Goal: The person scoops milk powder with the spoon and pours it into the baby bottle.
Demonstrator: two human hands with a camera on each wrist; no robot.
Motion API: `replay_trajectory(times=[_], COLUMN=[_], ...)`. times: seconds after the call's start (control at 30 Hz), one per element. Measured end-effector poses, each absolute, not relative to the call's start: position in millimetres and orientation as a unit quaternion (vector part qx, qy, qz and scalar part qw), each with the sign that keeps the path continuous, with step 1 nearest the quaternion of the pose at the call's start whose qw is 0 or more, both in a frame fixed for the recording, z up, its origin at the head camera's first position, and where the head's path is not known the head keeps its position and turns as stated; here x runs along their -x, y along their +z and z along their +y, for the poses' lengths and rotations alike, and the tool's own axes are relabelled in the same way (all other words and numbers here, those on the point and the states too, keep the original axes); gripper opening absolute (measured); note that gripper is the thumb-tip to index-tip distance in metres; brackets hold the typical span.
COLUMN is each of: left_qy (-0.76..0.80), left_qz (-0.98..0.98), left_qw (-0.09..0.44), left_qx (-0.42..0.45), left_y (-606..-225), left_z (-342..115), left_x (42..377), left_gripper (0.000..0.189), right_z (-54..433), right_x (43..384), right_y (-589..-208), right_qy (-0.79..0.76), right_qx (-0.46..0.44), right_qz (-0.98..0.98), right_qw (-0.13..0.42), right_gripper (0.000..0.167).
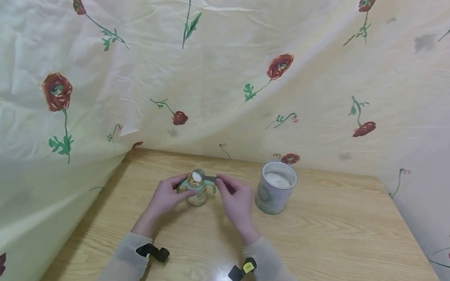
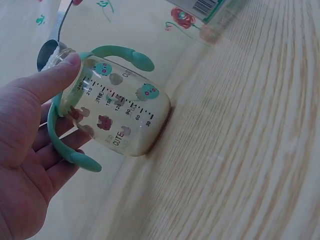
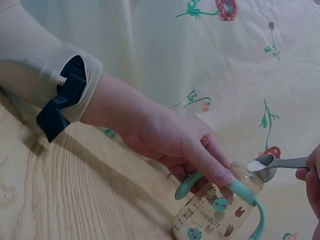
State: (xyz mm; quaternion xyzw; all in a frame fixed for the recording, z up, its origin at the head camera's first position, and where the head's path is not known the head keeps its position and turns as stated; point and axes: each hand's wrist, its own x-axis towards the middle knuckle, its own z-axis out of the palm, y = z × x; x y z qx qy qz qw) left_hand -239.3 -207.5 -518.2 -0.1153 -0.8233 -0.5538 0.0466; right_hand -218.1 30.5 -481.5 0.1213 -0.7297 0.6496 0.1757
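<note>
Head view shows me the right hand [image 1: 239,200] pinching the scoop [image 1: 207,178], its handle running leftward from these fingers to the bottle [image 1: 199,196] standing on the table [image 1: 341,242]. Left wrist view shows the left hand [image 2: 30,120] gripping this bottle near its top, thumb in front. Right wrist view places the scoop's bowl [image 3: 269,173], with white powder [image 3: 257,165], at the bottle's mouth, handle crosswise to the bottle's long axis.

The bottle [image 2: 112,112] reads "CUTE" and carries a scale [image 2: 120,102] from 30 to 240
</note>
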Motion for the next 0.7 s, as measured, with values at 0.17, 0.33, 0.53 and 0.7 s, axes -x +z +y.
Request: replay_trajectory(times=[0.17, 0.33, 0.53, 0.7], left_qy=[-0.552, -0.55, -0.55, -0.551], left_qz=[-0.824, -0.826, -0.825, -0.824], left_qw=[0.051, 0.051, 0.055, 0.055], left_qx=[0.117, 0.116, 0.119, 0.122], left_y=[-518.4, -517.9, -517.7, -519.0], left_z=[-207.7, -207.5, -207.0, -206.9], left_x=[238.7, 238.7, 239.1, 238.8], left_gripper=[0.065, 0.065, 0.065, 0.065], right_z=[28.8, 28.9, 30.3, 30.9], right_x=[218.9, 219.1, 218.8, 218.3], right_y=[-484.7, -486.4, -489.2, -490.2], right_qy=[0.576, 0.501, 0.421, 0.39], right_qx=[-0.192, -0.249, -0.298, -0.319], right_qz=[-0.754, -0.772, -0.785, -0.783], right_qw=[0.252, 0.302, 0.342, 0.365], right_gripper=[0.012, 0.012, 0.016, 0.019])
